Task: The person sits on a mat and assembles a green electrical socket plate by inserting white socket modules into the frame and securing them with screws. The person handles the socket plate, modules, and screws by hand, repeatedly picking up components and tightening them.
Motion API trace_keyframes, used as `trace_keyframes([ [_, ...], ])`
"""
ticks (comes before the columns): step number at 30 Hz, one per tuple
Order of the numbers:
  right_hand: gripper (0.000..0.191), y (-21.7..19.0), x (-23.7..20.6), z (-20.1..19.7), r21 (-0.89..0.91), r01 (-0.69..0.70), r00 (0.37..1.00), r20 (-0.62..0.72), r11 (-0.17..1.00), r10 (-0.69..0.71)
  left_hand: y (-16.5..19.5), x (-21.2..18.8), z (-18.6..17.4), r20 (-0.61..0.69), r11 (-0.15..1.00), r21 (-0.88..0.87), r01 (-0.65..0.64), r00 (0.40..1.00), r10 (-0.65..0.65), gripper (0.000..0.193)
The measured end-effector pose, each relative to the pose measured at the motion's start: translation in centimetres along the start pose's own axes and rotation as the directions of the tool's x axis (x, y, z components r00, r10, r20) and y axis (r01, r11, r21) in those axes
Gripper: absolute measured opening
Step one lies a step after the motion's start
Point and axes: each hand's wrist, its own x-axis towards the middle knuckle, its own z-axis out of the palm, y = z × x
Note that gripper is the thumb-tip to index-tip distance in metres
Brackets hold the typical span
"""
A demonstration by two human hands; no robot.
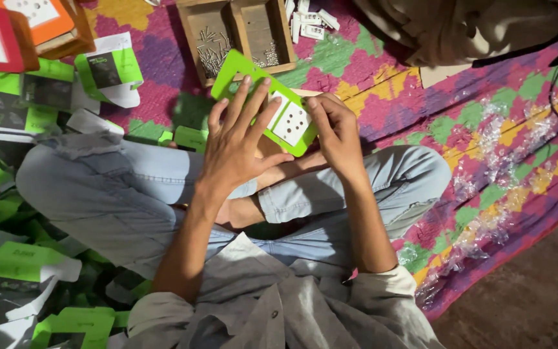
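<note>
A bright green flat cardboard frame with a white socket plate set in it [272,103] is held above the person's crossed legs. The left hand [234,145] lies over its near edge with fingers spread wide. The right hand [334,129] pinches its right end, thumb on the white plate. Just beyond the frame sits a two-compartment wooden box of small metal screws [237,32] on the patterned floor mat [485,123].
</note>
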Motion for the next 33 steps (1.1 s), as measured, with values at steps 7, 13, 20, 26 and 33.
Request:
trace_keyframes([
  [7,0.036,-2.1,2.4,-3.6,-0.118,-0.055,0.945,0.316,0.992,0.090,0.1,0.2,0.9,-0.058,0.984,-0.062,-0.165,0.985,0.162,0.087],
  [13,0.054,-0.4,6.0,-4.8,-0.123,-0.353,0.823,0.432,0.928,0.370,-0.5,-0.9,2.5,-0.156,0.978,-0.079,-0.194,0.971,0.180,0.089],
  [20,0.017,7.5,15.0,1.3,-0.561,0.396,0.915,0.312,0.727,-0.258,-2.9,-1.2,2.8,-0.233,0.652,-0.749,0.114,0.877,-0.421,0.065],
  [26,0.029,12.1,18.2,6.6,-0.831,0.436,0.888,0.335,0.346,-0.316,-5.0,-0.6,-0.4,-0.054,0.046,-0.998,-0.032,0.763,-0.644,0.067],
  [33,0.016,12.8,19.2,7.1,-0.887,0.396,0.917,0.366,0.238,-0.161,-5.5,0.2,-1.3,0.130,-0.351,-0.930,-0.105,0.801,-0.585,0.075],
])
